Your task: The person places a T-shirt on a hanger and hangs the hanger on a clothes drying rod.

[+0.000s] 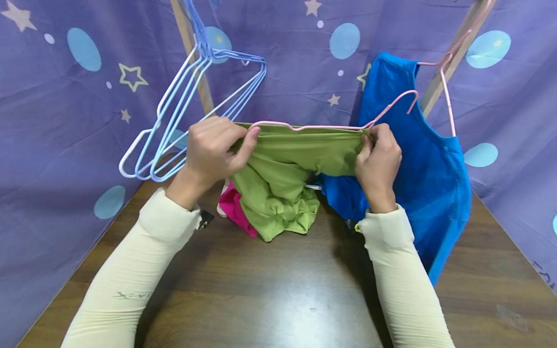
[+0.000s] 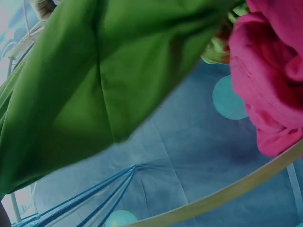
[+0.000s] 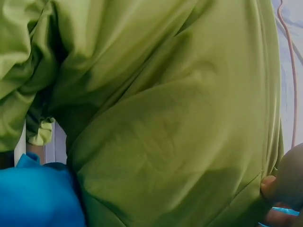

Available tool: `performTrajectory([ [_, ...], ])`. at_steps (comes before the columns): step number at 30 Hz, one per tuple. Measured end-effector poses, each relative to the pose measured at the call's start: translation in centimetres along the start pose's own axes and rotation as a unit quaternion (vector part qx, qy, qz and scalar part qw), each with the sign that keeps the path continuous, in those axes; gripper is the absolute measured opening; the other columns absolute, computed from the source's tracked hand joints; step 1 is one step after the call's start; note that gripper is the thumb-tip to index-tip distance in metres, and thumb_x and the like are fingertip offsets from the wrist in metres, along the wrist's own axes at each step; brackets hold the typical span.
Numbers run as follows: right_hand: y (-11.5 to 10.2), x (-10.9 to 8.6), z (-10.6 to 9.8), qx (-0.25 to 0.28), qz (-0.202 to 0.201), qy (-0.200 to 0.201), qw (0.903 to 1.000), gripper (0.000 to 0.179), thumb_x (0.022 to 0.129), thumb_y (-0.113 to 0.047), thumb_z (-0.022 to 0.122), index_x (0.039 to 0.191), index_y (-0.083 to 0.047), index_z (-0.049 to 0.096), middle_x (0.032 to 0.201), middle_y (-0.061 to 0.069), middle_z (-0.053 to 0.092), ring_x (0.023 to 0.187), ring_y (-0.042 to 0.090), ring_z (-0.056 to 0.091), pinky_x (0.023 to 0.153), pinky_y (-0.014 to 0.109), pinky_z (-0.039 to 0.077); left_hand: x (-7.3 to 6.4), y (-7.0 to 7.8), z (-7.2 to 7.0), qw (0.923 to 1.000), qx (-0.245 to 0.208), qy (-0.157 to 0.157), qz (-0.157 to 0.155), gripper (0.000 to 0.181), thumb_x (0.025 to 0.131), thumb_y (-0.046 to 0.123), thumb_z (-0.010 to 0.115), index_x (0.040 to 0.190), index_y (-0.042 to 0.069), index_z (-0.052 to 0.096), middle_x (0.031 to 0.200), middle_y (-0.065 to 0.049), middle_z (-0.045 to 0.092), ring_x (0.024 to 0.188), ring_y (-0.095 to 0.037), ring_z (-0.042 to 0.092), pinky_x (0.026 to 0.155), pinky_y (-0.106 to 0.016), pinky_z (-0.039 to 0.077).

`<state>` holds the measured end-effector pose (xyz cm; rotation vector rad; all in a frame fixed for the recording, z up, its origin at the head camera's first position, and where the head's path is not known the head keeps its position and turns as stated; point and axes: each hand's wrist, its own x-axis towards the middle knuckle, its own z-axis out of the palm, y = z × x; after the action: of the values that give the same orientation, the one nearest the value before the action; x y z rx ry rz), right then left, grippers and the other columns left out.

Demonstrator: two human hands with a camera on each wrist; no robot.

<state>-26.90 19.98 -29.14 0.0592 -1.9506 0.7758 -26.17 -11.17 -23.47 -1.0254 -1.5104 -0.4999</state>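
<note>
A green garment [image 1: 300, 150] is stretched by its top edge between both hands, its lower part hanging in folds. Along that edge runs a pink hanger [image 1: 313, 127], with its hook sticking out past the right end. My left hand [image 1: 213, 145] pinches the garment's left corner, its thumb right at the hanger's end. At the other corner my right hand [image 1: 378, 162] pinches the cloth just below the hook. In the left wrist view the green cloth [image 2: 109, 80] fills the upper left; in the right wrist view the cloth [image 3: 180, 118] covers most of the frame.
Several blue and white hangers [image 1: 183, 111] hang on a wooden bar at the left. A blue sleeveless top [image 1: 417, 179] hangs from another pink hanger at the right. Bright pink cloth [image 1: 237, 210] lies behind the green garment on the brown table [image 1: 261, 290]. A patterned purple curtain [image 1: 287, 72] stands behind.
</note>
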Motion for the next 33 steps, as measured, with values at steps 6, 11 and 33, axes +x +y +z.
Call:
performTrajectory([
  [6, 0.4, -0.1, -0.1, -0.022, -0.007, -0.016, 0.9996, 0.010, 0.101, -0.006, 0.061, 0.097, 0.003, 0.061, 0.094, 0.024, 0.066, 0.090, 0.043, 0.065, 0.079, 0.059, 0.048, 0.4, 0.0, 0.1, 0.9999, -0.001, 0.016, -0.003, 0.038, 0.095, 0.018, 0.064, 0.059, 0.006, 0.066, 0.050, -0.006, 0.054, 0.043, -0.022, 0.047, 0.045, -0.037, 0.036],
  [11, 0.4, -0.1, -0.2, -0.034, -0.018, -0.030, 0.9988, 0.011, 0.102, -0.007, 0.060, 0.098, 0.003, 0.061, 0.096, 0.024, 0.067, 0.091, 0.043, 0.064, 0.080, 0.058, 0.048, 0.7, 0.1, 0.6, 1.0000, 0.001, 0.003, -0.005, 0.039, 0.095, 0.018, 0.064, 0.058, 0.007, 0.065, 0.049, -0.005, 0.053, 0.042, -0.021, 0.046, 0.044, -0.036, 0.035],
  [33, -1.8, -1.1, 0.8, -0.018, -0.090, -0.044, 0.9948, 0.010, 0.101, -0.008, 0.061, 0.099, 0.002, 0.065, 0.089, 0.021, 0.067, 0.084, 0.041, 0.063, 0.069, 0.057, 0.049, 1.2, 1.7, 2.0, 0.9554, 0.058, -0.280, -0.072, 0.035, 0.098, 0.038, 0.067, 0.092, 0.003, 0.068, 0.089, -0.010, 0.066, 0.081, -0.031, 0.056, 0.072, -0.041, 0.045],
])
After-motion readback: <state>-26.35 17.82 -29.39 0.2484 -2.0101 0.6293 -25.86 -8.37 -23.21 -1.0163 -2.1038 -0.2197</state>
